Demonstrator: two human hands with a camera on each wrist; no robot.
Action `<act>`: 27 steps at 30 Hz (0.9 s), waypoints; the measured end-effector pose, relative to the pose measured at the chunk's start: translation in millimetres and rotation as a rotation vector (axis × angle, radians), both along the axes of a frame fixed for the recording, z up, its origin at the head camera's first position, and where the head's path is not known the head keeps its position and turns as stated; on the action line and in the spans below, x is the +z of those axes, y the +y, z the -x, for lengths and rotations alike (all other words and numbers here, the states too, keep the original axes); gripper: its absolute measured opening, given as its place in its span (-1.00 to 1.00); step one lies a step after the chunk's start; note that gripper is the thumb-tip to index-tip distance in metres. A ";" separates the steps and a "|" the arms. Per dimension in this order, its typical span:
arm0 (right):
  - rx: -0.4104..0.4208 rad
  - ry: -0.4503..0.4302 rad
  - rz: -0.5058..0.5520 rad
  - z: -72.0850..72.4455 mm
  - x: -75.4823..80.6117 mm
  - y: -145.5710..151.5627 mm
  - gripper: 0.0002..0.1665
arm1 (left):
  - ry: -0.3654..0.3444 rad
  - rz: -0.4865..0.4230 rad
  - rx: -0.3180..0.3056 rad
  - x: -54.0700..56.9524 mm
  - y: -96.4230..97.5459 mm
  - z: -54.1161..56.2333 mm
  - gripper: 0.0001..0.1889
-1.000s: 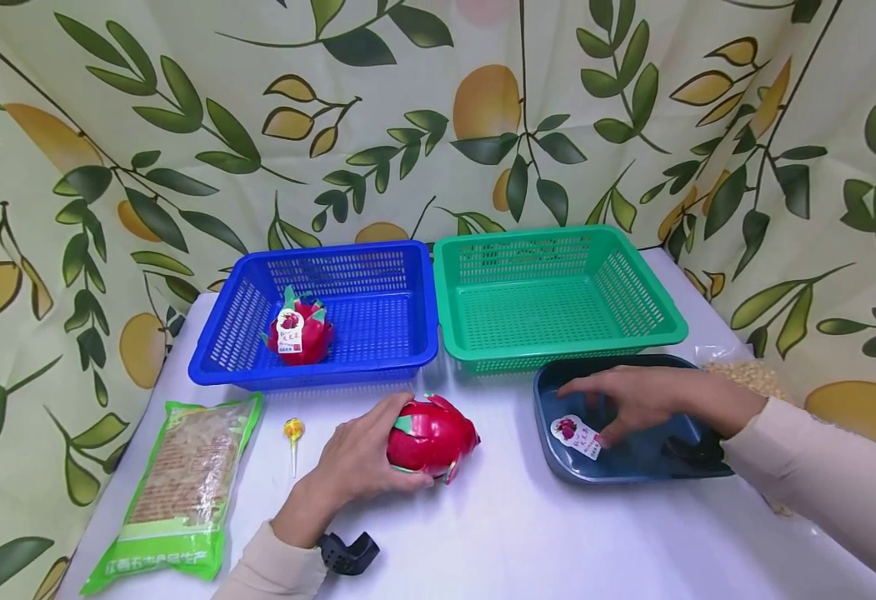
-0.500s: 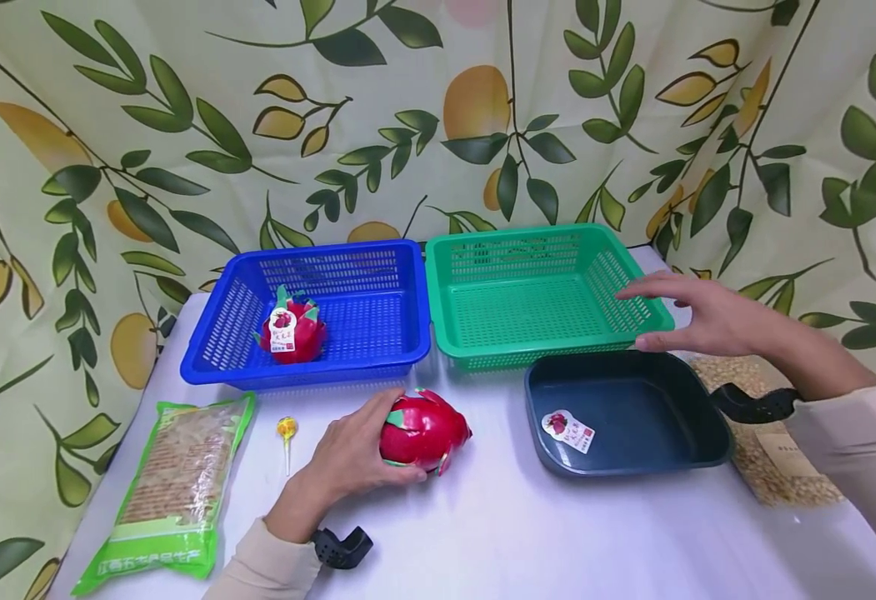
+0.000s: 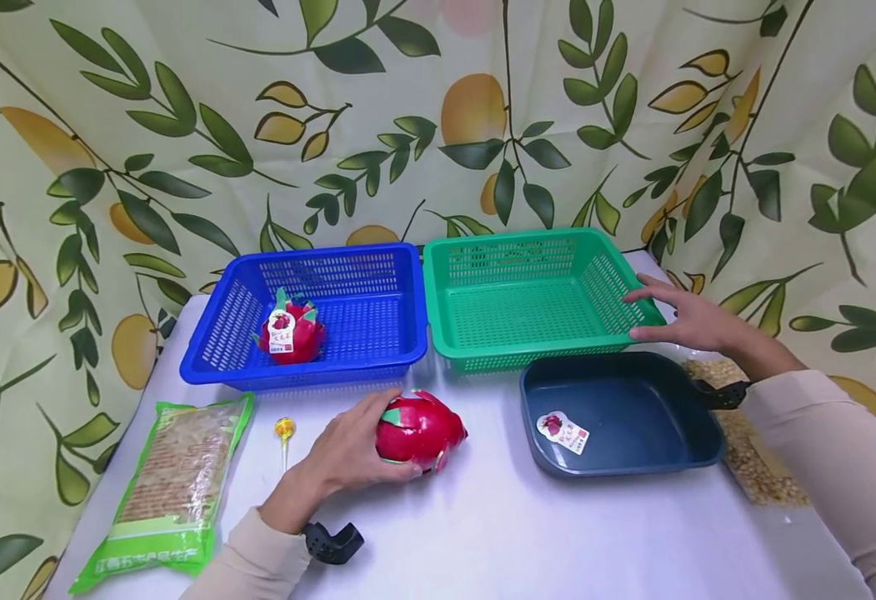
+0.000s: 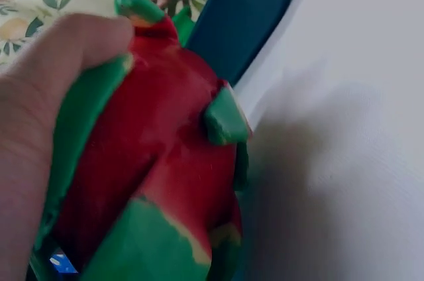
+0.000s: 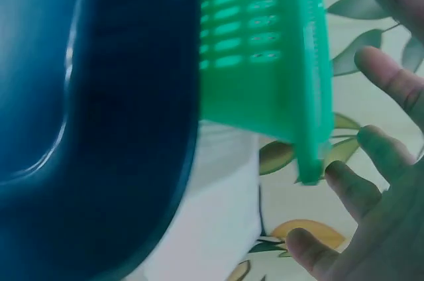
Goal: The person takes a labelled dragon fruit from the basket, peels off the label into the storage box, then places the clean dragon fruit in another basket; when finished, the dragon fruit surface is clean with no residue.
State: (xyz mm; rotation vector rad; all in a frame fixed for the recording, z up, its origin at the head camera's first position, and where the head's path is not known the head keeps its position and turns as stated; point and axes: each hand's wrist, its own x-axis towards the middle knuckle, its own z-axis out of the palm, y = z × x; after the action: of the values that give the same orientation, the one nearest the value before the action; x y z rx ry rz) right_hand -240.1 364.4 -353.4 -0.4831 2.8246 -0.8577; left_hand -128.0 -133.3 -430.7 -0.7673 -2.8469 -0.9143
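A red dragon fruit [image 3: 424,429] with green-tipped scales lies on the white table, and my left hand [image 3: 349,443] grips its stem-side end. In the left wrist view, the thumb lies along the dragon fruit [image 4: 165,102]. My right hand [image 3: 688,321] is by the right front corner of the green basket [image 3: 513,308], fingers spread and holding nothing. The right wrist view shows its fingertips close beside the basket rim [image 5: 315,82]. Below that hand stands a dark blue tub [image 3: 625,417] with a dragon fruit label [image 3: 563,432] inside, against its left side.
A blue basket [image 3: 366,325] at the back left holds another labelled dragon fruit [image 3: 308,342]. On the left lie a green-edged food bag [image 3: 175,475] and a yellow lollipop [image 3: 283,428]. A clear bag of pale pieces [image 3: 760,467] lies right of the tub, partly behind the right forearm.
My right hand has come up out of the tub, away from the label, and moved back to the green basket's right corner. The left hand keeps its hold on the dragon fruit.
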 end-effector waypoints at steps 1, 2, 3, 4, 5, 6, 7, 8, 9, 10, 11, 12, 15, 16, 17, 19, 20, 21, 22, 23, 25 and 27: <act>-0.002 -0.008 -0.004 0.6 -2.9 0.4 -0.27 | 0.001 -0.001 0.000 1.6 0.2 -0.3 0.00; -0.004 -0.014 -0.007 1.0 -5.3 0.6 -0.26 | 0.003 -0.003 -0.001 3.6 0.5 -0.4 -0.01; -0.006 -0.019 -0.010 1.3 -7.0 0.6 -0.25 | 0.009 -0.004 -0.005 6.4 1.0 -0.4 -0.01; -0.010 -0.025 -0.020 1.5 -8.6 1.0 -0.24 | 0.013 -0.008 -0.011 10.3 1.6 -0.6 -0.02; -0.016 -0.031 -0.029 1.8 -9.8 1.4 -0.22 | 0.020 -0.015 -0.020 14.7 2.5 -0.5 -0.02; -0.024 -0.038 -0.040 2.1 -10.7 1.8 -0.21 | 0.028 -0.023 -0.030 19.5 3.5 -0.1 -0.02; -0.033 -0.046 -0.051 2.4 -11.5 2.5 -0.19 | 0.034 -0.034 -0.041 24.8 4.7 0.5 -0.02; -0.043 -0.054 -0.063 2.6 -12.2 3.1 -0.18 | 0.042 -0.040 -0.051 30.2 6.1 1.4 -0.02; -0.052 -0.063 -0.072 2.8 -12.8 3.8 -0.16 | 0.051 -0.049 -0.062 36.0 7.4 2.5 -0.02; -0.060 -0.072 -0.080 2.7 -13.4 4.5 -0.15 | 0.059 -0.057 -0.071 41.8 8.9 3.7 -0.01; -0.067 -0.079 -0.081 2.6 -14.0 4.8 -0.14 | 0.066 -0.065 -0.084 47.3 10.5 5.4 -0.02; -0.073 -0.084 -0.079 2.4 -14.5 4.9 -0.13 | 0.074 -0.069 -0.095 52.8 12.3 7.2 -0.02; -0.075 -0.092 -0.066 2.3 -16.3 5.1 -0.12 | 0.101 -0.076 -0.120 70.2 17.6 13.3 -0.02; -0.073 -0.091 -0.059 2.2 -16.6 5.3 -0.12 | 0.111 -0.077 -0.128 75.9 19.9 15.7 -0.02; -0.072 -0.092 -0.051 2.0 -16.7 5.7 -0.13 | 0.124 -0.080 -0.140 81.5 22.5 18.4 -0.03; -0.069 -0.093 -0.032 1.3 -17.0 6.8 -0.13 | 0.154 -0.082 -0.163 93.0 27.6 24.4 -0.03; -0.068 -0.092 -0.023 0.9 -17.0 7.1 -0.13 | 0.172 -0.082 -0.177 98.4 30.5 27.8 -0.03; -0.066 -0.092 -0.013 0.6 -17.3 7.6 -0.13 | 0.185 -0.087 -0.192 103.9 33.6 31.2 -0.03; -0.062 -0.091 -0.004 0.4 -17.4 8.2 -0.13 | 0.199 -0.091 -0.206 109.2 36.9 35.1 -0.04; -0.061 -0.093 0.007 0.1 -17.7 8.7 -0.13 | 0.213 -0.096 -0.220 114.4 40.3 39.5 -0.04; -0.058 -0.095 0.024 0.0 -18.7 9.6 -0.12 | 0.232 -0.102 -0.236 123.6 47.8 49.9 -0.05; -0.057 -0.100 0.043 -0.1 -19.6 10.7 -0.12 | 0.243 -0.107 -0.230 130.7 57.2 62.3 -0.05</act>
State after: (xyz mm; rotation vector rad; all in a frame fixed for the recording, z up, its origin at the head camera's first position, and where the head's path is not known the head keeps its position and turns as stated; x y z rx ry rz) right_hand -240.1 375.1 -372.9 -0.3564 2.7462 -0.9280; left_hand -190.3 -76.1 -300.0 -1.1253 -2.5170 -0.9185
